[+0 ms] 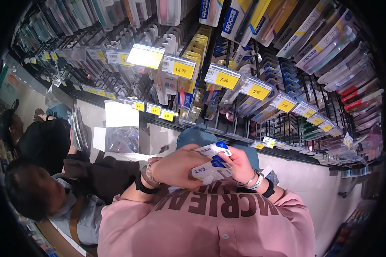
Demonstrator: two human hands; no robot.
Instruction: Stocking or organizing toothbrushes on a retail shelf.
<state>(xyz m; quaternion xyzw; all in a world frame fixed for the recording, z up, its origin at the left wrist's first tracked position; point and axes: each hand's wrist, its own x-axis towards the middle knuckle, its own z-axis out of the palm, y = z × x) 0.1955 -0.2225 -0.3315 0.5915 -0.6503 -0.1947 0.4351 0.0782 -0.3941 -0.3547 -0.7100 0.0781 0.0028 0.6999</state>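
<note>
My left hand [177,167] and my right hand [241,163] meet in front of my chest over a few white-and-blue blister-card packs. An upper pack [209,149] lies between the hands, with my right thumb on its blue-cornered end. Below it, a lower pack [209,172] with a clear plastic blister rests against my left fingers, its right end by my right hand. My left hand covers much of both packs, so their contents are hard to make out; they look like toothbrush packs.
Ahead stands a rack of hanging toothbrush packs [241,19] with yellow-and-white price tags [223,77]. An open carton [122,138] holding packs sits on the pale floor at left. Nearby, one person [41,141] has a bundle of packs [78,128] in hand; another person [83,218] is close at my left.
</note>
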